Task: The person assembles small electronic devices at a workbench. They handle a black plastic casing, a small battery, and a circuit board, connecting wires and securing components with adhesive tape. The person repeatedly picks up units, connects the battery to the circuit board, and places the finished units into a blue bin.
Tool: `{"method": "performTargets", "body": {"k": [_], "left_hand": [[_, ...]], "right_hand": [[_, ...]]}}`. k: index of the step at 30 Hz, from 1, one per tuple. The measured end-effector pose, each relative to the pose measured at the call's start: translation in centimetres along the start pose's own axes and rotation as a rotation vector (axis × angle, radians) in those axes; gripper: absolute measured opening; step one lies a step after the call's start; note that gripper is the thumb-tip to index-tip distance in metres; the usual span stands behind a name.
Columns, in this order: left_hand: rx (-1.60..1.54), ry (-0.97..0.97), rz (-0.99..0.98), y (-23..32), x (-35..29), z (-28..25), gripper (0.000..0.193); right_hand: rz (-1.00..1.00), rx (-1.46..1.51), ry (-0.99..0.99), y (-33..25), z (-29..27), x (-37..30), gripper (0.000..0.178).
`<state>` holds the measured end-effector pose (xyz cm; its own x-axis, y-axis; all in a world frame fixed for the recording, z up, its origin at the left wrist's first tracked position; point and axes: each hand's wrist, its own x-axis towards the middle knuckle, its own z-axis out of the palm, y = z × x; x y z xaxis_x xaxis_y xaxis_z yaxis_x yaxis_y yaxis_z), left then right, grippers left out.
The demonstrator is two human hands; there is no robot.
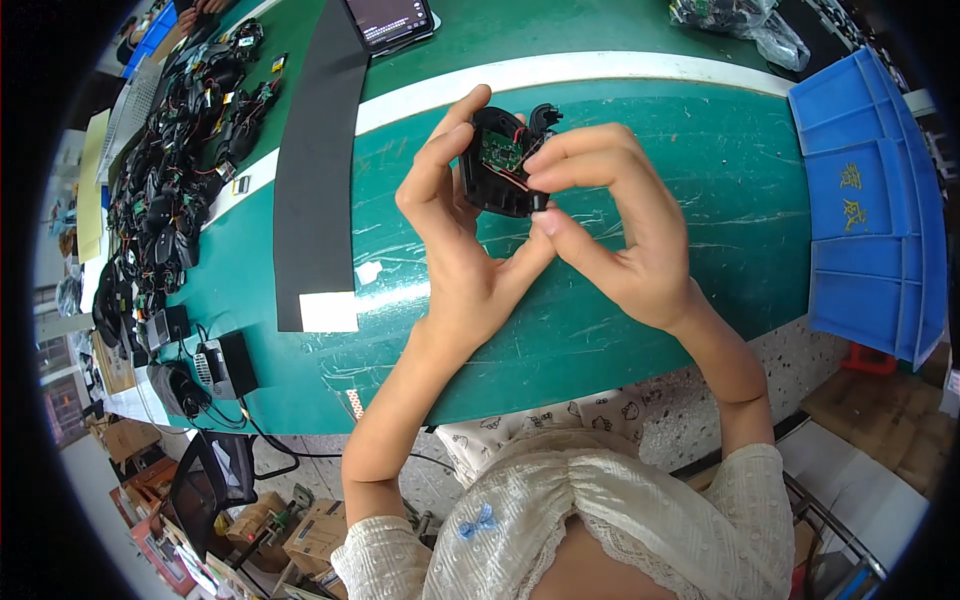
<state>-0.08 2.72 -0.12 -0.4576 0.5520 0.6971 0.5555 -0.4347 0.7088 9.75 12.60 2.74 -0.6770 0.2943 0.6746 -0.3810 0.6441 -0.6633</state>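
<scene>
Above the green table, my left hand holds a small black plastic housing, tilted with its inside facing up. A green circuit board sits inside it, with thin red and other wires running along its right side. A curved black piece sticks out at the housing's upper right. My right hand is closed at the housing's right edge. Its thumb tip touches the lower right corner, and its fingertips are at the wires. Whether they pinch a wire is too small to tell.
Many black wired assemblies are heaped at the left. A black strip bears a white paper. A lit screen device stands at the far edge, a black power box at near left. Blue bins line the right.
</scene>
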Motion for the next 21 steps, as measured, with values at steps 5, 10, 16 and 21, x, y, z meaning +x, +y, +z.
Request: {"method": "performTargets", "body": {"k": [5, 10, 16, 21], "left_hand": [[0.05, 0.013, 0.049, -0.1, -0.1, 0.2, 0.071], [0.07, -0.005, 0.068, 0.0, 0.0, 0.3, 0.069], [0.06, -0.03, 0.066, 0.1, 0.1, 0.2, 0.071], [0.041, -0.004, 0.076, -0.3, 0.0, 0.1, 0.073]], "right_hand": [[0.018, 0.102, -0.04, 0.6, -0.4, -0.6, 0.026], [-0.016, -0.023, -0.039, 0.5, -0.5, -0.6, 0.027], [-0.064, -0.18, -0.044, -0.1, -0.8, 0.2, 0.028], [-0.009, -0.072, -0.089, -0.5, -0.9, 0.3, 0.024]]}}
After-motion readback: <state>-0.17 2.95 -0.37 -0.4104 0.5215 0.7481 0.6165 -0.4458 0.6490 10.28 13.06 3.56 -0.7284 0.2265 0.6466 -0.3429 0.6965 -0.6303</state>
